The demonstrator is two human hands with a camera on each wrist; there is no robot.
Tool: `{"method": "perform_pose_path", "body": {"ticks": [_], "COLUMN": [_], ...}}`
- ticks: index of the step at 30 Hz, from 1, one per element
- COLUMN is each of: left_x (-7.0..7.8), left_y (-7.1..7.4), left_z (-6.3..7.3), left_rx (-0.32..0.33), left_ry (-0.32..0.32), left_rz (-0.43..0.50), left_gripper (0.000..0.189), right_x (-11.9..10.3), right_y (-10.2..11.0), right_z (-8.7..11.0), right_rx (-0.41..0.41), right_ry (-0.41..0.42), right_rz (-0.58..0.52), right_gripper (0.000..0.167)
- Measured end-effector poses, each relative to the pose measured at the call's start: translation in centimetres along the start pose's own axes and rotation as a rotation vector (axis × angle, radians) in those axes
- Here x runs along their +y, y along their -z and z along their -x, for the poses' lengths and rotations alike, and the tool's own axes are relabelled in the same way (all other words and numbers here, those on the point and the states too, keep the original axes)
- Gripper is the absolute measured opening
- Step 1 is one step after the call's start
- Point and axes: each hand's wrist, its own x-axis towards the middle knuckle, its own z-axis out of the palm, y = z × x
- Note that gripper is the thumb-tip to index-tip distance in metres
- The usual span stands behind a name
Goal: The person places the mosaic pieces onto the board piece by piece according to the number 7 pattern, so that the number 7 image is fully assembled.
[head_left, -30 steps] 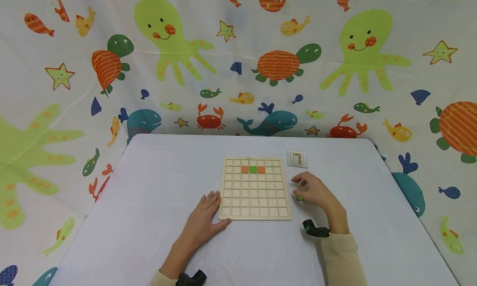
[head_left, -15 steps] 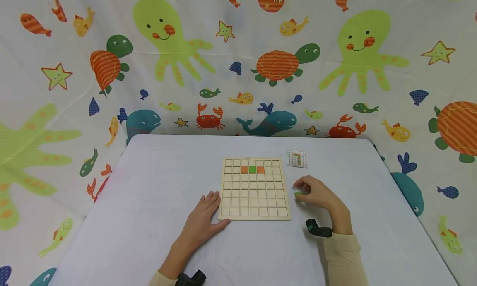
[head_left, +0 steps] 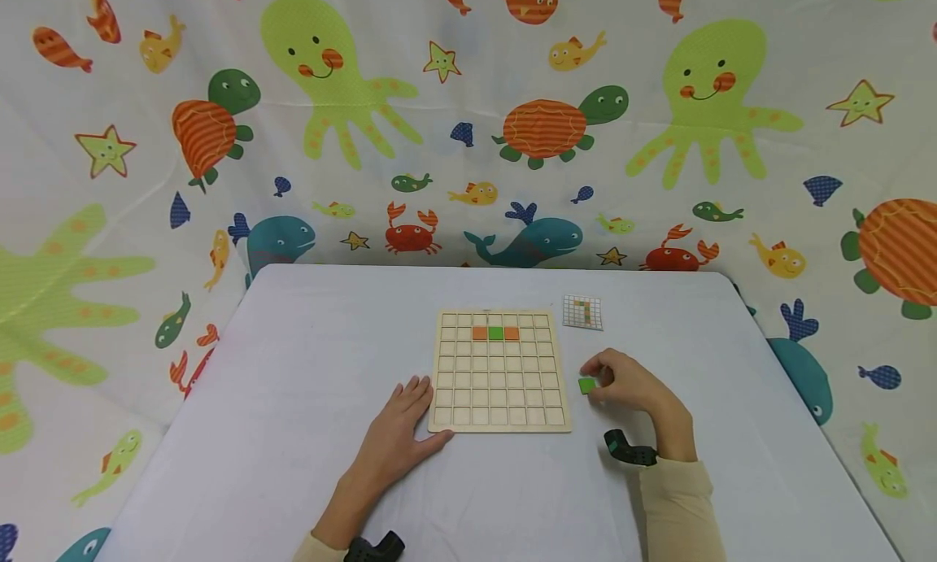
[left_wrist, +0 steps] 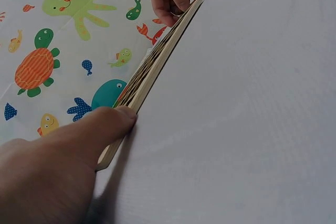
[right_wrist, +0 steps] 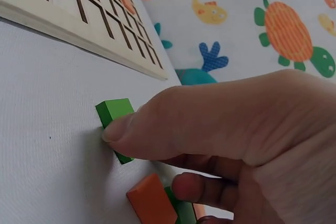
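A wooden grid board (head_left: 498, 395) lies on the table, with an orange, a green (head_left: 496, 333) and another orange tile side by side in its second row. My left hand (head_left: 395, 428) rests at the board's lower left corner, fingers straight along the left side. Its thumb (left_wrist: 118, 116) touches the near edge. To the right of the board, my right hand (head_left: 629, 383) pinches a green square tile (right_wrist: 116, 109), thumb on its near face. Below that hand, in the right wrist view, sit an orange tile (right_wrist: 151, 200) and another green tile (right_wrist: 184, 211), partly hidden by fingers.
A small pattern card (head_left: 583, 311) with a coloured grid lies just beyond the board's upper right corner. White cloth covers the table (head_left: 307, 334). Behind it hangs a curtain (head_left: 468, 82) printed with sea animals.
The right hand has come slightly back and to the right. Its fingers have closed on the green tile, which has tipped and now shows its face. The left hand stays put.
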Motion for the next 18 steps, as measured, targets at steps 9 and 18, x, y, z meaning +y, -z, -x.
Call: {"method": "perform_pose_path", "body": {"ticks": [9, 18], "left_x": [-0.02, -0.03], "left_y": [0.0, 0.0], "left_z": [-0.01, -0.02], "left_rx": [-0.005, -0.005], "left_ry": [0.005, 0.006], "left_rz": [0.0, -0.011], "left_gripper": [0.08, 0.08], "right_x": [0.08, -0.16], "right_y": [-0.15, -0.22], "right_z": [-0.19, -0.53], "right_rx": [0.014, 0.038], "right_ry": [0.009, 0.001], "right_rz": [0.002, 0.003], "right_gripper": [0.027, 0.024]}}
